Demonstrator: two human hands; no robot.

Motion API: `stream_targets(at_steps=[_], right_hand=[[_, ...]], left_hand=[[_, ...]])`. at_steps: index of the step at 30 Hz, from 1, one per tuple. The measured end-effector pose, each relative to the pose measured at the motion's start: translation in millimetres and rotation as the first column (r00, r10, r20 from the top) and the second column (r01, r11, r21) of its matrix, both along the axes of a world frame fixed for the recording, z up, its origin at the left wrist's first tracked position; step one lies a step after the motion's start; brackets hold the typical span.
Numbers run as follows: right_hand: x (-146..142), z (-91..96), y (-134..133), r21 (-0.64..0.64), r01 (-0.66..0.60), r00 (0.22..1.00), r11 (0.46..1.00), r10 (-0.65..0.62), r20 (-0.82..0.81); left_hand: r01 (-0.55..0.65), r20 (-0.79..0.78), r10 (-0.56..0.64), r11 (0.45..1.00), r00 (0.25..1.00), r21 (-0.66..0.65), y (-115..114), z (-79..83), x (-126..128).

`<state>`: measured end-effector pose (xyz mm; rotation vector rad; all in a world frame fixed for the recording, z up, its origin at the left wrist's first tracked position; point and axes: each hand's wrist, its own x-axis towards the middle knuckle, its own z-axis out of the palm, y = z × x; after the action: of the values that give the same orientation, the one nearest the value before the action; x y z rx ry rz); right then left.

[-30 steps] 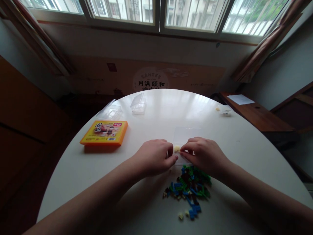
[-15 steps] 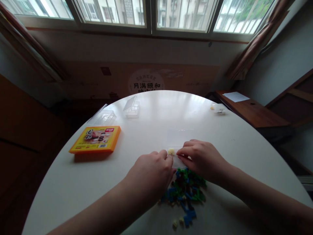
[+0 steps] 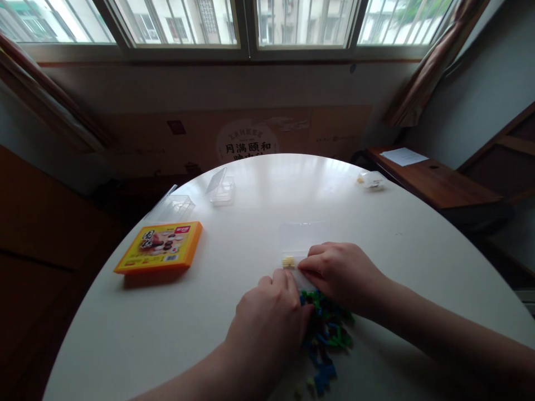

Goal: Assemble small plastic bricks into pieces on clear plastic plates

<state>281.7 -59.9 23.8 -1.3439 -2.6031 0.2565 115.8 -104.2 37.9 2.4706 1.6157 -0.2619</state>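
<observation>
A small clear plastic box (image 3: 305, 278) lies on the table with its lid (image 3: 307, 234) folded back. Stacked pale-yellow pieces (image 3: 288, 262) sit inside at its left end. My right hand (image 3: 340, 273) is at the box's right side, fingers closed together over it; whatever they grip is hidden. My left hand (image 3: 270, 317) is lower, at the box's near edge and the left side of a heap of blue and green plastic pieces (image 3: 334, 334). Its thumb stands apart from the curled fingers, whose tips are hidden.
An orange-yellow boxed game (image 3: 161, 248) lies on the left of the round white table (image 3: 225, 245). Behind it are two clear open boxes, one farther left (image 3: 179, 207) and one nearer the middle (image 3: 221, 192). A small clear bag (image 3: 371, 180) lies at the far right.
My left hand has moved from the box's left end down to the heap, its thumb spreading away from the fingers. My right hand stays at the box. The view has shifted slightly.
</observation>
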Motion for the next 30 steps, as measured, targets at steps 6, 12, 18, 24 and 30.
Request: stream_targets(at_steps=[6,12,18,24,30], right_hand=[[0.0,1.2,0.4,-0.005,-0.001,1.0,1.0,0.001,0.02],[-1.0,3.0,0.1,-0.02,0.007,1.0,1.0,-0.007,0.026],[-0.9,2.7,-0.7,-0.012,0.007,1.0,1.0,-0.006,0.022],[-1.1,3.1,-0.8,-0.007,0.008,1.0,1.0,-0.008,0.022],[-1.1,2.9,-0.7,-0.007,0.0,1.0,1.0,0.0,0.009]], left_hand=[[-0.01,0.001,0.01,1.0,1.0,0.014,0.4,-1.8,2.6],[-0.016,-0.02,0.016,1.0,1.0,0.022,1.8,-0.1,3.6],[-0.011,-0.026,0.012,0.999,1.0,0.039,1.4,-2.8,3.1],[-0.01,-0.042,0.012,0.999,0.999,0.043,2.1,-4.2,2.8],[-0.018,-0.011,0.018,0.999,1.0,0.027,1.5,-1.3,1.8]])
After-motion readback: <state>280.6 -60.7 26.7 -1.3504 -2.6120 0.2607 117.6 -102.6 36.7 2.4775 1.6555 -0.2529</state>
